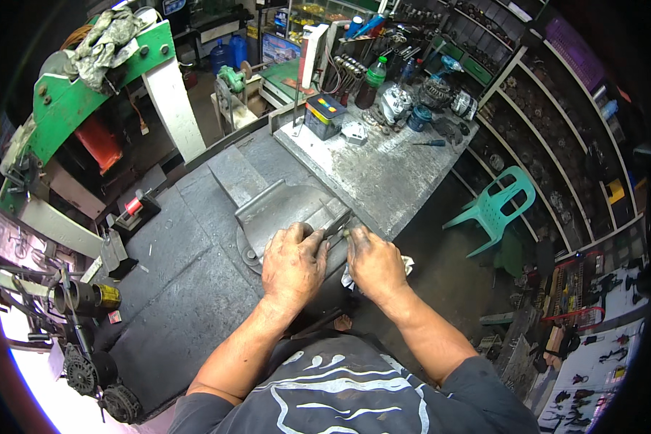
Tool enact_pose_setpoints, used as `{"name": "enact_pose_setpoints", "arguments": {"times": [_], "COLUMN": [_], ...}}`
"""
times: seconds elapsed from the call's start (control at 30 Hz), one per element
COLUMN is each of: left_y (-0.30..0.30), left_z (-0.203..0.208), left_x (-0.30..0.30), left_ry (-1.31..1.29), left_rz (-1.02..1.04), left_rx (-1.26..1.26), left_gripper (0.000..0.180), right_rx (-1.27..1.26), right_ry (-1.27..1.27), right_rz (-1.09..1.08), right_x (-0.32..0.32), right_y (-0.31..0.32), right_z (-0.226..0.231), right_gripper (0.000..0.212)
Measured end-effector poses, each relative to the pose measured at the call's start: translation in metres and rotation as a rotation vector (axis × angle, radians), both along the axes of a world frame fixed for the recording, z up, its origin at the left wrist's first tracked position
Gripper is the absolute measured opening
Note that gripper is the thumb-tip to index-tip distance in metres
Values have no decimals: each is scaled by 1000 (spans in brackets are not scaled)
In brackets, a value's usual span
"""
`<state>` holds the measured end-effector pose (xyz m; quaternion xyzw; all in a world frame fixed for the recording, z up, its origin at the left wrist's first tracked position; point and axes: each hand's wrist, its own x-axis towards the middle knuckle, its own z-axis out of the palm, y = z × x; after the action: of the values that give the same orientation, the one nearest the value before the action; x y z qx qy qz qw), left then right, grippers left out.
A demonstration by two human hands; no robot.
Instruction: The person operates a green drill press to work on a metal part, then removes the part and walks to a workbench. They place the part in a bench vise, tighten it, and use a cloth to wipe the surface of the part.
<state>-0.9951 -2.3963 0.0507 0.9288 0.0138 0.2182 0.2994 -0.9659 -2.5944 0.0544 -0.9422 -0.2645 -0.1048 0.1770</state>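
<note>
Below, grimy left hand [292, 262] fingers curled on cast-iron bench vise [282, 210]; right hand [375, 262] pinching small metal piece [338, 224]

Both forearms are bare, coming out of short dark grey sleeves that end above the elbows. The left hand [291, 264] and right hand [375, 264] wear no gloves, rings or watch, and both are smeared with black grease (heaviest on knuckles and fingers). Below the hands, the shirt [340, 390] is dark grey too, printed with pale curling lines and swirls across the chest, just below the sleeves.
</note>
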Motion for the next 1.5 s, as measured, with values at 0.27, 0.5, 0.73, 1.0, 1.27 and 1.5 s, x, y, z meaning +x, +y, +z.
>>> {"name": "enact_pose_setpoints", "arguments": {"times": [0.27,0.5,0.73,1.0,1.27,1.5], "left_y": [0,-4,-9,-9,-4,4], "left_z": [2,1,1,4,4,2], "left_x": [-1,-1,0,-4,-2,-3], "left_ry": [31,14,36,61,53,-4], "left_rz": [-3,15,49,19,-10,-60], "left_rx": [17,40,47,51,94,55], "left_gripper": [26,24,23,26,29,32], "right_rx": [-52,-64,-24,16,-10,-145], "right_ry": [-192,65,122,74,57,54], "right_rz": [98,39,72,47,-24,-104], "right_x": [7,7,9,7,-5,-6], "right_y": [-17,-18,-18,-7,-2,0], "right_z": [-28,-6,0,21,19,-3], "right_gripper": [20,30,28,27,30,34]}}
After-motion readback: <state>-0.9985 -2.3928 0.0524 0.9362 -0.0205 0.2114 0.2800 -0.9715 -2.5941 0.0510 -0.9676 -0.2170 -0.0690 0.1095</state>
